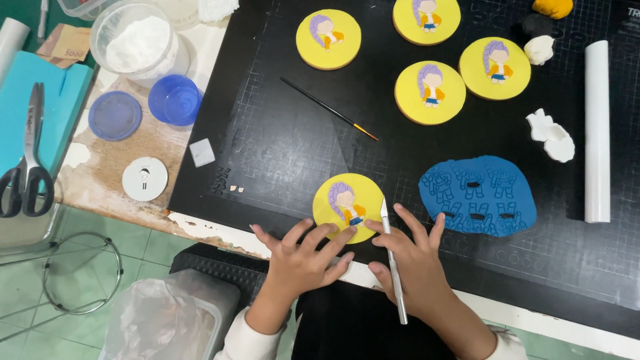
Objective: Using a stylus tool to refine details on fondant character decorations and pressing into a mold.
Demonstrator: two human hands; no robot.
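On the black mat (pixel 280 153), close to its front edge and about the middle of it: a round yellow disc (pixel 348 207) with a small figure on top, purple hair, orange and blue clothes.

Left hand (pixel 303 257): released, fingers spread flat, fingertips resting on the lower left rim of the yellow disc. Not closed around anything.

Right hand (pixel 407 260): grasping a thin knife (pixel 393 267) with a metal handle, blade pointing away from the body, tip touching or just beside the right rim of the disc. Cannot tell which.

Probably light and rather soft on top, judging from the matte, clay-like or sugar-paste look. Figure made of thin small pieces, so likely fragile and easy to dent or smear under pressure. Better to take hold at the outer rim, from two opposite sides, or to press only on the plain yellow border, never on the figure.

Just right of the right hand, near the front edge: a blue flat sheet (pixel 477 195) with small shapes cut out. Toward the back edge: four more yellow discs (pixel 430 92) of the same kind and a thin brush (pixel 328 109) lying slanted. Along the right edge: a white roller (pixel 597 130).
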